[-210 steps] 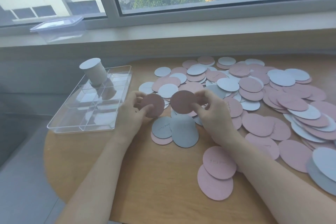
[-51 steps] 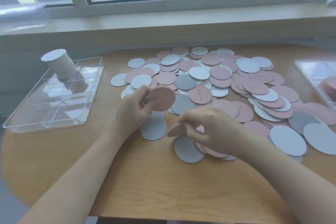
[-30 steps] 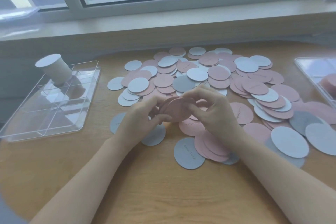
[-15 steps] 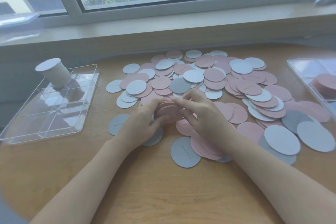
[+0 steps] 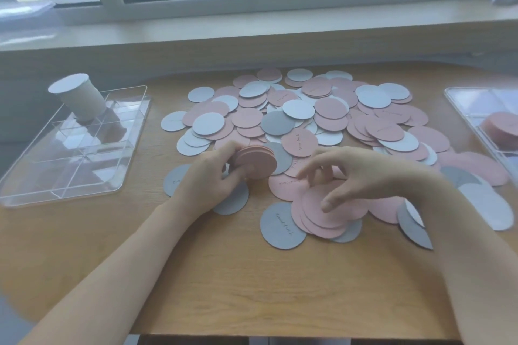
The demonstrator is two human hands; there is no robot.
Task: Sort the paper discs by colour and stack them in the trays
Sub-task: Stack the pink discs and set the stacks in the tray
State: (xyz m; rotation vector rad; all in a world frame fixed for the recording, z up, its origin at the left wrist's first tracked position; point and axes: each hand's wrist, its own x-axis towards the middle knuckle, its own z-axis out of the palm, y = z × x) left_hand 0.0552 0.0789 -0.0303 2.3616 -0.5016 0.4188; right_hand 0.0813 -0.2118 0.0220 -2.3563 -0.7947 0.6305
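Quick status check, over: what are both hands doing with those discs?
Left hand grips pink stack. Right hand hovers over loose pink discs, holding nothing. Nothing blocking.

Two clear trays sit on the table (image 5: 196, 274): the left tray (image 5: 70, 165) and the right tray (image 5: 476, 109), partly cut off. One white cylinder of stacked discs (image 5: 77, 99) stands in the left tray. One low pink stack (image 5: 501, 127) lies in the right. Loose pink, white and grey discs (image 5: 330, 109) are spread out by the dozen, too overlapped to count. Two hands are in view.
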